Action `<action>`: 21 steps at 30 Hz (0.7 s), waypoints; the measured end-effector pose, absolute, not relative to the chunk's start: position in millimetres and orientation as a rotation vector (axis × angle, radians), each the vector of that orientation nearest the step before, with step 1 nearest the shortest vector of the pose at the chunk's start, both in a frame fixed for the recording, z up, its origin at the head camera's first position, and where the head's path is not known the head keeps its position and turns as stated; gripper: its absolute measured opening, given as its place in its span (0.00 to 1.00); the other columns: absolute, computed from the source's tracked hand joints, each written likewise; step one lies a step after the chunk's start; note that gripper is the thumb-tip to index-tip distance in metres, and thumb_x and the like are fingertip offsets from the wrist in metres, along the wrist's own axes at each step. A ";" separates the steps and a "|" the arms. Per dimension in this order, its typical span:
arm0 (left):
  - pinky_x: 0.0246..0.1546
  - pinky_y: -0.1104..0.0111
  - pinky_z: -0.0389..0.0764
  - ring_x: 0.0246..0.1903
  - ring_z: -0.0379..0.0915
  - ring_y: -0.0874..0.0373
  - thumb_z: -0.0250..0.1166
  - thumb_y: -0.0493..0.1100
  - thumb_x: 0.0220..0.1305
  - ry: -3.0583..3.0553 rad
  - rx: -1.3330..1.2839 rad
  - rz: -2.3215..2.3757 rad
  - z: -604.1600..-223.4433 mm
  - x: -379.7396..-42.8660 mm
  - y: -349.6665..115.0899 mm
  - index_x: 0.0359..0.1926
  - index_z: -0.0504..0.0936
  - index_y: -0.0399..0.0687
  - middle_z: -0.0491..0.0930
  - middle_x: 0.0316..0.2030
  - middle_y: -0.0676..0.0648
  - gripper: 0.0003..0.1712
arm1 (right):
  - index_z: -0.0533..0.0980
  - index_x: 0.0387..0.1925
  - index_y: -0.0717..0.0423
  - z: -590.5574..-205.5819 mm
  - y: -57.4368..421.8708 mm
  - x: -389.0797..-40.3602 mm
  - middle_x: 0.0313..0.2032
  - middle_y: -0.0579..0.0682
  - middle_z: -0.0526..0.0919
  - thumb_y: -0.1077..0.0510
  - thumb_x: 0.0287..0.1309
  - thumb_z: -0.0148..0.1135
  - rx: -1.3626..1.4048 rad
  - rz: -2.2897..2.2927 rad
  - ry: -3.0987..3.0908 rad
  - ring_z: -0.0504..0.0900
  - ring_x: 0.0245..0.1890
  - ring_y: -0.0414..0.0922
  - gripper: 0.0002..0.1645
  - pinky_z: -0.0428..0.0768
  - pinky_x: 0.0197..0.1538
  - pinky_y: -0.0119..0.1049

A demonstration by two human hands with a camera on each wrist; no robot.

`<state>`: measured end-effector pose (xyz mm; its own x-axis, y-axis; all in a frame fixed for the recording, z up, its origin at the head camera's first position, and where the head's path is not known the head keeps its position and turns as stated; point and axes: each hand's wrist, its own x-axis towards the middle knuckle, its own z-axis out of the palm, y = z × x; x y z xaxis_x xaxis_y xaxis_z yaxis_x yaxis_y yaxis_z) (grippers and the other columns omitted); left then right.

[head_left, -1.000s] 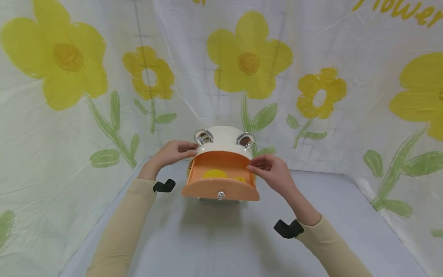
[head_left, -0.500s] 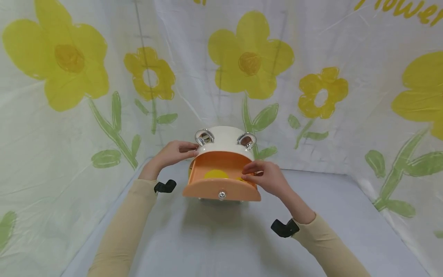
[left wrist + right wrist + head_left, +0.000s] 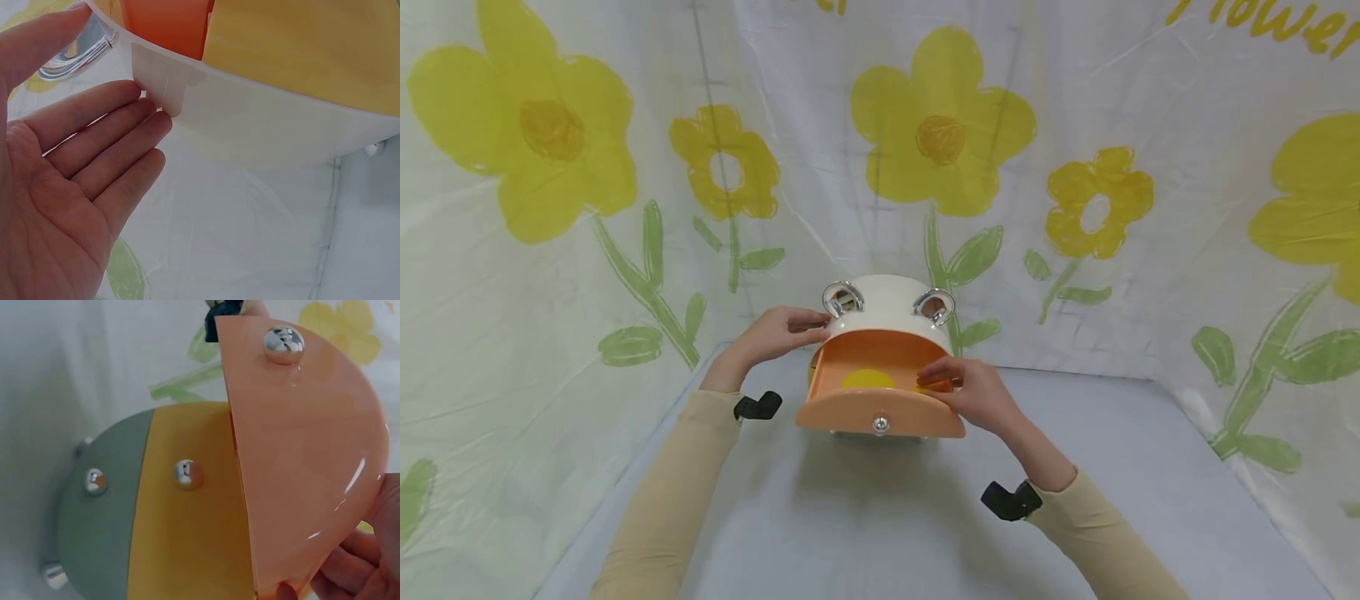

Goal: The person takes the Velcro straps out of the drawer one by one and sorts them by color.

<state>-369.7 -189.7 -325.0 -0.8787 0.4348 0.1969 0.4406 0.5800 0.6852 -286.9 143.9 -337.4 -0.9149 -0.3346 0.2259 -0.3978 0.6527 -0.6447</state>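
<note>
A rounded white drawer cabinet (image 3: 887, 298) with two chrome rings on top stands in the middle of the head view. Its peach top drawer (image 3: 881, 414) is pulled out. Inside lie a yellow round-edged piece (image 3: 868, 379) and, at the right, a smaller yellow thing whose kind I cannot make out. My left hand (image 3: 778, 335) touches the cabinet's left side, fingers nearly straight in the left wrist view. My right hand (image 3: 976, 392) reaches over the drawer's right side with its fingertips inside, at the smaller yellow thing. Whether they pinch it is hidden.
Below the peach drawer sit a yellow drawer (image 3: 187, 531) and a green drawer (image 3: 100, 531), both closed, with chrome knobs. The cabinet stands on a pale table (image 3: 865, 533). Behind hangs a white sheet (image 3: 820, 167) with painted yellow flowers.
My right hand has moved from the drawer's right edge inward and down, fingertips lowering into the drawer by the smaller yellow thing. My left hand stays at the cabinet's side.
</note>
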 end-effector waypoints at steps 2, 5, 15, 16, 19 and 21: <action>0.58 0.54 0.75 0.60 0.71 0.49 0.62 0.60 0.61 -2.785 -0.774 -1.216 -325.1 -369.9 -189.6 0.61 0.75 0.52 0.76 0.58 0.47 0.30 | 0.82 0.44 0.50 -338.2 144.4 -287.8 0.40 0.44 0.86 0.55 0.53 0.69 0.626 1.117 -2.775 0.82 0.46 0.46 0.14 0.81 0.50 0.43; 0.58 0.54 0.75 0.60 0.71 0.49 0.62 0.60 0.61 -2.784 -0.777 -1.216 -325.3 -370.6 -189.7 0.61 0.75 0.51 0.76 0.58 0.47 0.31 | 0.82 0.45 0.50 -337.9 144.4 -288.1 0.41 0.44 0.86 0.55 0.53 0.69 0.628 1.118 -2.779 0.82 0.46 0.46 0.15 0.81 0.50 0.43; 0.57 0.55 0.76 0.59 0.72 0.49 0.62 0.61 0.60 -2.783 -0.771 -1.202 -325.0 -370.3 -189.7 0.60 0.76 0.52 0.77 0.58 0.47 0.31 | 0.83 0.45 0.47 -333.1 141.2 -290.8 0.42 0.44 0.86 0.55 0.49 0.72 0.689 1.058 -2.846 0.80 0.45 0.45 0.18 0.80 0.47 0.39; 0.57 0.55 0.76 0.59 0.72 0.49 0.62 0.61 0.61 -2.782 -0.773 -1.201 -324.8 -370.1 -189.4 0.60 0.76 0.52 0.77 0.58 0.47 0.31 | 0.83 0.45 0.46 -333.3 141.4 -291.4 0.41 0.44 0.86 0.55 0.48 0.72 0.700 1.051 -2.851 0.80 0.45 0.44 0.19 0.80 0.47 0.38; 0.57 0.55 0.76 0.59 0.73 0.49 0.62 0.60 0.61 -2.782 -0.774 -1.194 -324.3 -369.4 -188.9 0.60 0.76 0.52 0.77 0.58 0.47 0.30 | 0.83 0.45 0.44 -333.7 142.4 -293.2 0.42 0.42 0.85 0.54 0.47 0.73 0.726 1.019 -2.866 0.78 0.44 0.44 0.20 0.79 0.46 0.38; 0.57 0.55 0.76 0.59 0.73 0.49 0.62 0.60 0.61 -2.784 -0.769 -1.192 -324.3 -369.2 -189.0 0.60 0.76 0.52 0.77 0.58 0.47 0.30 | 0.82 0.46 0.43 -333.5 142.8 -294.1 0.43 0.42 0.84 0.54 0.46 0.74 0.745 1.001 -2.876 0.77 0.44 0.44 0.21 0.79 0.46 0.37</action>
